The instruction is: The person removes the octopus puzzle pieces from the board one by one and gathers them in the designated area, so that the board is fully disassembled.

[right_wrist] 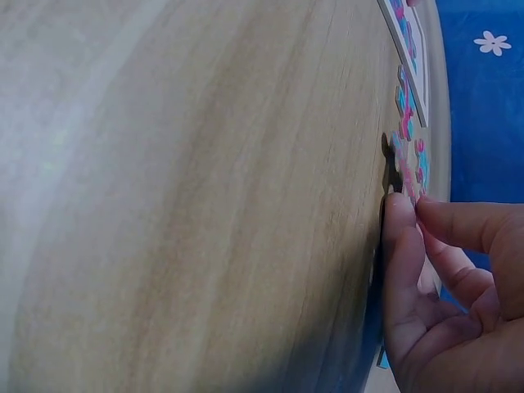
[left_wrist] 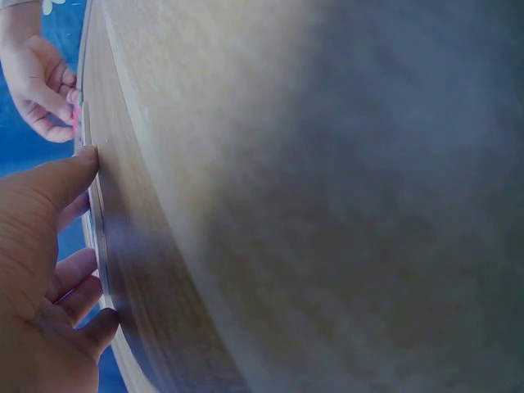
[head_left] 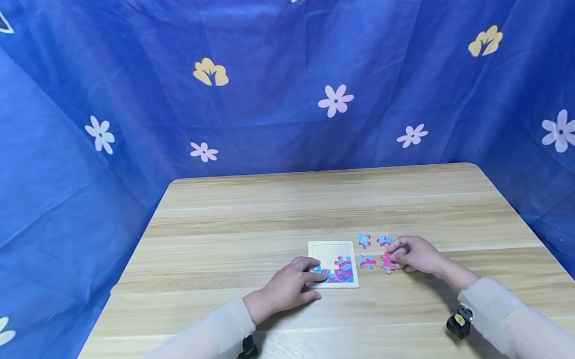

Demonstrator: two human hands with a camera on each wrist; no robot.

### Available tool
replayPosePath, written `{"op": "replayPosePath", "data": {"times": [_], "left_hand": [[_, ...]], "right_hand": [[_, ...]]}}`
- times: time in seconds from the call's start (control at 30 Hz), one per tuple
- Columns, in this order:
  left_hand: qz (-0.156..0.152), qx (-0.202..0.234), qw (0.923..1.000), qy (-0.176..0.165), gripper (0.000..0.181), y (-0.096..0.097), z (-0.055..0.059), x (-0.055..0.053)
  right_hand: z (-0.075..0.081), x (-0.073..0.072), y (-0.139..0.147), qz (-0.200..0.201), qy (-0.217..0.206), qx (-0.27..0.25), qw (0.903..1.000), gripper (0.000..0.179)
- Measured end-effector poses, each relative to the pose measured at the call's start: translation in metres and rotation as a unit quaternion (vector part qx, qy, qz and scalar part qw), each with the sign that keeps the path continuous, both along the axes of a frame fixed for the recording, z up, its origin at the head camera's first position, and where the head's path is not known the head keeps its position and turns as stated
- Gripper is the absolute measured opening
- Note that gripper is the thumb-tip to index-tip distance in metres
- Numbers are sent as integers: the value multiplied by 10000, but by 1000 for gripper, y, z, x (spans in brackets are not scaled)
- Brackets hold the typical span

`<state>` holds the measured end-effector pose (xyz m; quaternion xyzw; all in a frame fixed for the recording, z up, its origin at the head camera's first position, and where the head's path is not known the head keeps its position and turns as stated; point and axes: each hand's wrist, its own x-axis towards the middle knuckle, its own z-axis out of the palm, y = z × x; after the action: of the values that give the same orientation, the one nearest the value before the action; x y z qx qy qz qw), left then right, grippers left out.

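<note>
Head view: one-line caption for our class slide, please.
Left hand rests on a puzzle tray while the right hand pinches a pink piece.

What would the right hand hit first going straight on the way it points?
Likely the lower loose piece by the frame, with the pink piece pinched in the right hand leading; depth leaves the exact line uncertain.

Creased blue cloth (head_left: 265,121) hangs beyond the far edge of the desk (head_left: 270,215) and drops past its left and right edges; white flowers (head_left: 336,101) and yellow leafy shapes (head_left: 210,69) pattern it; the desktop has pale, striped wood grain and rounded far corners; soft light glazes its near side.
</note>
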<state>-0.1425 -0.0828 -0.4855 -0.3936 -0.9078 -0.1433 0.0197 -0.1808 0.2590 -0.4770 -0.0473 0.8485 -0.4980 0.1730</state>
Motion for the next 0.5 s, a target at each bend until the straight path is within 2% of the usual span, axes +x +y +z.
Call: {"op": "replayPosePath", "data": {"times": [0.5], "left_hand": [[64, -27, 10000, -3, 43, 5, 0, 2]], "right_hand": [[0, -5, -8, 1, 313, 177, 9994, 17]]}}
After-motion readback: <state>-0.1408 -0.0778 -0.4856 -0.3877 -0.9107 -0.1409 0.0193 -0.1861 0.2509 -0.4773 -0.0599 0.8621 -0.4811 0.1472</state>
